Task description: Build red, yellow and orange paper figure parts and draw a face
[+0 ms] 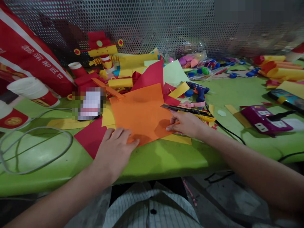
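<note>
An orange sheet [140, 110] lies on the green table over red and yellow paper. My left hand [116, 148] rests on its lower left edge, fingers apart, with nothing gripped. At the right edge of the sheet, my right hand [185, 123] is closed, its thumb and bent fingers on the sheet's lower right corner. A yellow and black utility knife [192, 111] lies across the back of that hand's fingers, its blade pointing left over the sheet; how it is held is hard to see. Red paper [91, 141] sticks out beside my left wrist.
A phone [90, 104] and a looped grey cable [68, 142] are at the left, near paper cups [35, 91]. A red and yellow paper figure [102, 47] stands behind. A blue glue gun [199, 90], a purple power strip [263, 118] and black cords lie at the right.
</note>
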